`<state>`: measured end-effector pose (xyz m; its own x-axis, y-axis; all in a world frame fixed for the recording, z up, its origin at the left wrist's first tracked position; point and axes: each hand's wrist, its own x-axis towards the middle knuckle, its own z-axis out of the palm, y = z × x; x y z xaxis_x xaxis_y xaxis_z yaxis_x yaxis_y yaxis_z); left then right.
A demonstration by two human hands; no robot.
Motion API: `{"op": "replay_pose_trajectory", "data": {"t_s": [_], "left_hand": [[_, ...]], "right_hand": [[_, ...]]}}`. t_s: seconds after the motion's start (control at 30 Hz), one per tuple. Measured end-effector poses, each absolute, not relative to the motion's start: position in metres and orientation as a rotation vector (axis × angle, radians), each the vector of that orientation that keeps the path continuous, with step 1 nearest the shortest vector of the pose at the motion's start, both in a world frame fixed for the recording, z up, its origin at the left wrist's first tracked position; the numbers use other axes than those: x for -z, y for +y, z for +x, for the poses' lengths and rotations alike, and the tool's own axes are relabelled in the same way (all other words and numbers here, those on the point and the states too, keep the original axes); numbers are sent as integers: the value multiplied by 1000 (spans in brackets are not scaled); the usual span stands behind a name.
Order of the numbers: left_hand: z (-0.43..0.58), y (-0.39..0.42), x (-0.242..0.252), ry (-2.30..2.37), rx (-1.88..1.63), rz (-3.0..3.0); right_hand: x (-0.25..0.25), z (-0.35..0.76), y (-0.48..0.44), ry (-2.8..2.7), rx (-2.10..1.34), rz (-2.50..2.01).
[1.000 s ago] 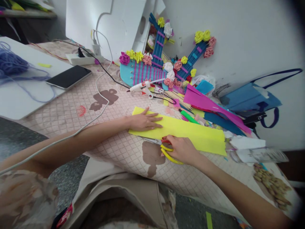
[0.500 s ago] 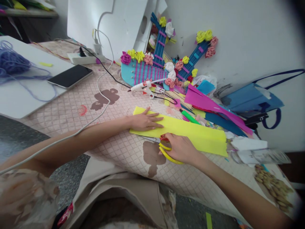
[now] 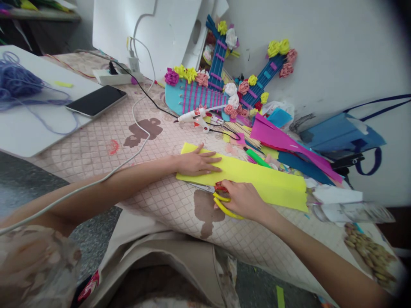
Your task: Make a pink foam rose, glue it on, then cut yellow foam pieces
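A long yellow foam sheet (image 3: 263, 179) lies across the patterned tablecloth (image 3: 167, 205). My left hand (image 3: 195, 164) rests flat on the sheet's left end, fingers stretched out, pressing it down. My right hand (image 3: 242, 199) is closed through the yellow handles of a pair of scissors (image 3: 221, 201) at the sheet's near edge. The scissor blades point left under the sheet's edge and are mostly hidden.
A white glue gun (image 3: 197, 115) lies beyond the sheet with its black cord. Blue foam crafts with paper flowers (image 3: 199, 92) lean at the wall. Magenta and blue foam sheets (image 3: 285, 143), a blue bag (image 3: 340, 134), a phone (image 3: 96, 100), purple yarn (image 3: 16, 81) and a power strip (image 3: 115, 77) surround the area.
My right hand with the scissors has shifted slightly left along the sheet's near edge, and less of the blades shows. My left hand stays flat on the sheet.
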<state>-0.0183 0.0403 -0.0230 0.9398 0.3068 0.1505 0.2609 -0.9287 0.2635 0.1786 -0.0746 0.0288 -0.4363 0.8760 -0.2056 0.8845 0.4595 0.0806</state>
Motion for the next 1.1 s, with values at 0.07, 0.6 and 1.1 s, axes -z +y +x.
{"op": "replay_pose_trajectory", "data": {"t_s": [0.07, 0.6, 1.1], "left_hand": [[-18, 40, 22, 432, -266, 2847], [-18, 41, 25, 421, -308, 2818], [-18, 41, 25, 434, -258, 2854]], "right_hand": [[-30, 178, -76, 2491, 61, 1545], [-33, 162, -70, 2482, 104, 1526], [-31, 159, -68, 2480, 103, 1508]]}}
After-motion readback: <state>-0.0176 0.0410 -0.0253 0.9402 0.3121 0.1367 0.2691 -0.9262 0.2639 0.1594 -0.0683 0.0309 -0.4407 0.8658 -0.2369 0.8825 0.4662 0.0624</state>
